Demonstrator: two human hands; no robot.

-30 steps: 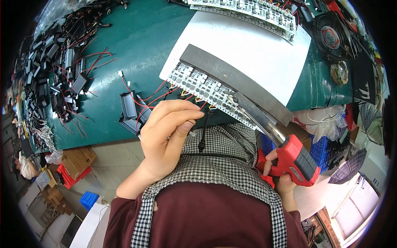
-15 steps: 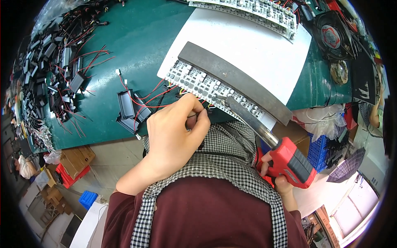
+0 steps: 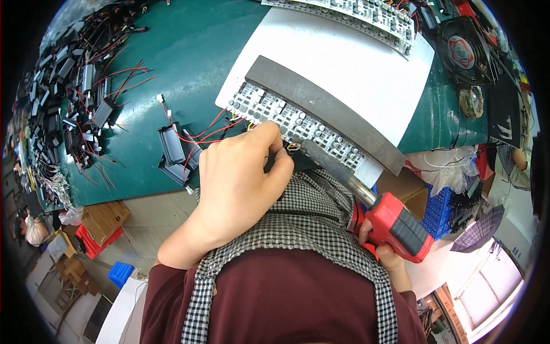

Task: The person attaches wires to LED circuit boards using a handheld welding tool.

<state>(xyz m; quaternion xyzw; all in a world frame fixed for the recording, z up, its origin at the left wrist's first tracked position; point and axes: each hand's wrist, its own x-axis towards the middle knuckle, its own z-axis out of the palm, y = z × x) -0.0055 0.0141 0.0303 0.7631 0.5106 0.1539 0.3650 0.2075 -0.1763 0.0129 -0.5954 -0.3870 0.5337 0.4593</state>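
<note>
Looking at a circuit board (image 3: 302,119), long, white, thick with small parts; lying slantwise on a white sheet (image 3: 344,63), close to the near edge of the green table (image 3: 192,60); bordered along its far side by a curved dark grey bar (image 3: 323,106); trailing red wires (image 3: 215,123) plus some yellow off its near side.

Seeing left hand (image 3: 238,178) at the near side of the board, palm down, thumb and index drawn narrow as in a pinch; can't tell what sits between, fingertips partly hidden.

Seeing right hand (image 3: 389,257) wrapped round the handle of a red-and-black soldering gun (image 3: 401,226), partly hidden behind the body; pointing metal barrel (image 3: 344,172) up-left, tip at the near edge of the board, just beside left fingertips; can't tell whether touching.

Further out: noting black casings (image 3: 172,146) left of left hand, near the wires; a big heap of dark casings (image 3: 51,71) with leads at far left; more boards (image 3: 358,14) stacked at the top of the sheet; a black fan (image 3: 461,51) at far right; a clear plastic bag (image 3: 450,169) and blue crate (image 3: 439,215) below the right side of the table; a checked apron (image 3: 309,229) under both hands.
</note>
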